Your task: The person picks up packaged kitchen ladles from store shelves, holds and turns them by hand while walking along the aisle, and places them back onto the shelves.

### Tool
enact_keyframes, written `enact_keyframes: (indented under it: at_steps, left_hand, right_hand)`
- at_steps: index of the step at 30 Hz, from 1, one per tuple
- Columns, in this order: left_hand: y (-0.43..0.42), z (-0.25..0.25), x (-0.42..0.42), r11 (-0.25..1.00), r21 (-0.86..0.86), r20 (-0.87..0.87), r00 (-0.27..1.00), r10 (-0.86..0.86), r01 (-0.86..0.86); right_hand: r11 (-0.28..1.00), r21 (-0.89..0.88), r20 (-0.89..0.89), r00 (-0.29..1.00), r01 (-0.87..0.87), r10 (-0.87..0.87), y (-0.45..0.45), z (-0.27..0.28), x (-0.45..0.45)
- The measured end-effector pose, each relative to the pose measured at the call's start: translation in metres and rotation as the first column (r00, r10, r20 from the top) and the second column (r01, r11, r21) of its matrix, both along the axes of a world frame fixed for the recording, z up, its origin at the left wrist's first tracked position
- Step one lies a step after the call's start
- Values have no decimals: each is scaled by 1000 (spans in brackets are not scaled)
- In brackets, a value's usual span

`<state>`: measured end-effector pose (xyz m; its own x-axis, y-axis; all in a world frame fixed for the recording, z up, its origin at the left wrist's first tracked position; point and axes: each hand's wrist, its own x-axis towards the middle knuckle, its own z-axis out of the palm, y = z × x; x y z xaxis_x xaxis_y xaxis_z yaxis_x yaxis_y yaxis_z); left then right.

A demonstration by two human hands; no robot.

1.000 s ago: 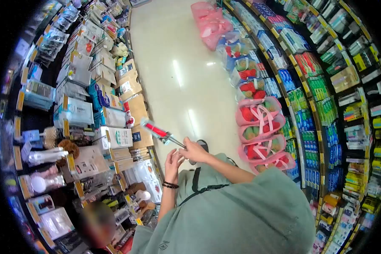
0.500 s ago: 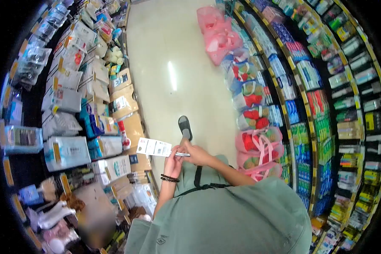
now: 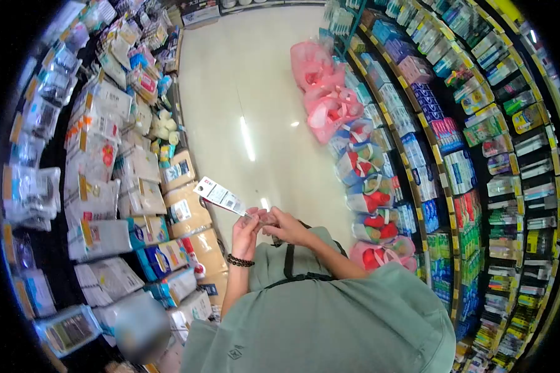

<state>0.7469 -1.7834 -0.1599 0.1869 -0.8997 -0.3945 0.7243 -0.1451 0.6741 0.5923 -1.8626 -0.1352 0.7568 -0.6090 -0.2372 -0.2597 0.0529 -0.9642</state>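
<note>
A white printed card package [image 3: 220, 195] with a red mark and a barcode points up and left from my hands. My left hand [image 3: 246, 232], below a dark beaded bracelet [image 3: 240, 261], pinches its lower right end. Close beside it on the right, my right hand [image 3: 286, 226] is closed with bent fingers at the same end of the package. The part between my hands looks clear or shiny, and its details are too small to tell.
Shelves with hanging packs [image 3: 99, 239] line the left side. Pink bags [image 3: 333, 112] and clear bags with red items [image 3: 374, 200] stand along the right shelves [image 3: 460, 168]. Pale floor [image 3: 230, 93] runs between them. A blurred round patch [image 3: 142, 328] lies at lower left.
The package turned from its red side to the white printed side, then tilted up more steeply. My hands moved closer together. The shelves shifted as the view moved, and the foot left view.
</note>
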Motion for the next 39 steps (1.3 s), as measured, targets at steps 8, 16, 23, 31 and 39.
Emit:
enact_keyframes:
  at_steps: [8,16,23,31,39]
  left_hand:
    - [-125,-37,73,981,104,-24,985,170,-166]
    - [-303,-22,185,954,132,263,937,230,-271]
    - [-436,21,252,908,4,339,855,392,-418]
    - [-580,-3,313,894,154,203,899,387,-420]
    - [-786,-33,415,949,173,-88,955,283,-265]
  right_hand:
    - [972,231,235,972,-52,-4,-131,-67,91]
    - [923,246,210,946,-295,246,-337,-55,215]
    - [908,349,257,956,-231,145,-471,-12,291]
    - [853,491,203,975,-177,86,-584,-60,343]
    - [971,236,33,999,-29,22,-788,-59,419]
